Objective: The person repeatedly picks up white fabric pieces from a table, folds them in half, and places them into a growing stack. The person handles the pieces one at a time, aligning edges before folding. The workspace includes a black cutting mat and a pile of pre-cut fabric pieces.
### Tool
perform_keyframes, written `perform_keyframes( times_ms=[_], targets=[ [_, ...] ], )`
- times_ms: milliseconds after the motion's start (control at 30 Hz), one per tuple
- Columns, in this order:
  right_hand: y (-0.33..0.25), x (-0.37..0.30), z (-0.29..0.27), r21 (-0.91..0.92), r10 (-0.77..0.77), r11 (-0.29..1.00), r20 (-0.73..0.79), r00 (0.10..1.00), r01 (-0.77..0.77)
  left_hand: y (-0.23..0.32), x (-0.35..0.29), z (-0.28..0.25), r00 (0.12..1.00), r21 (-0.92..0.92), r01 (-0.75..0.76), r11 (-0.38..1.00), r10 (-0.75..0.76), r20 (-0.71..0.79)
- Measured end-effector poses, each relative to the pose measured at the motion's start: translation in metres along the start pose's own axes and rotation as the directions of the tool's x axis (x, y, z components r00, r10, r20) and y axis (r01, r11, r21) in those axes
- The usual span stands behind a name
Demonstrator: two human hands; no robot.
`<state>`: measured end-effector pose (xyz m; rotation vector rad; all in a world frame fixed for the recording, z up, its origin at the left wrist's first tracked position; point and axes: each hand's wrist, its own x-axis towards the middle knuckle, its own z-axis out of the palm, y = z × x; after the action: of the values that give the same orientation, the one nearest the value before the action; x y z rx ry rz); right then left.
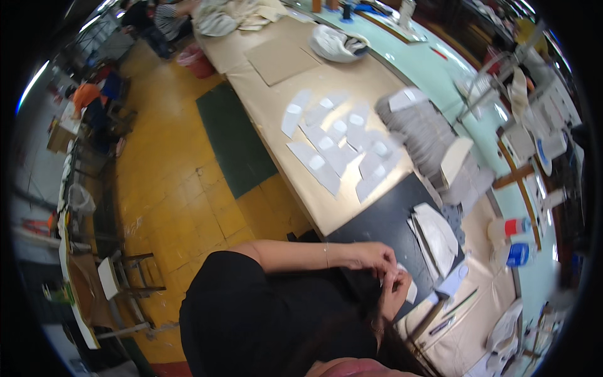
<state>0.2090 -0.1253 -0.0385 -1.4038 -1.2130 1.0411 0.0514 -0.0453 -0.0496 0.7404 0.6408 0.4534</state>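
My left hand [373, 256] and my right hand [394, 295] meet over the near edge of a black mat [383, 217]. Their fingers are closed and pressed together around a small white piece [411, 293], which the fingers partly cover. Just right of the hands, a stack of off-white curved pieces [436, 242] lies on the mat. Beyond the mat, several flat grey cut pieces [314, 166], bearing small white patches, are spread over the tan-covered table [276, 119].
A long pile of grey pieces [421, 129] lies at the table's right, near a bottle with a blue label [516, 254]. Pens [443, 325] rest near my right hand. Farther off are a cardboard sheet [282, 61] and a white bag [339, 45]. A person in orange [86, 97] works at far left.
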Motion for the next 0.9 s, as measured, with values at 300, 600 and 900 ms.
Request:
perform_keyframes(
  times_ms=[300,600,900],
  targets=[
    [-0.005,0.011,-0.007,-0.151,-0.09,0.983,0.128,0.988,0.109,0.018,-0.012,-0.015,1.0,0.059,0.013,0.998,-0.011,-0.023],
    [-0.008,0.006,-0.017,0.041,0.073,0.996,0.171,0.983,-0.081,0.044,-0.018,-0.002,0.965,0.334,0.137,0.933,-0.05,-0.256],
    [-0.041,-0.013,-0.1,0.666,-0.015,0.73,-0.208,0.978,0.153,0.079,0.0,0.011,0.977,0.673,-0.083,0.735,0.195,-0.092]
  ],
)
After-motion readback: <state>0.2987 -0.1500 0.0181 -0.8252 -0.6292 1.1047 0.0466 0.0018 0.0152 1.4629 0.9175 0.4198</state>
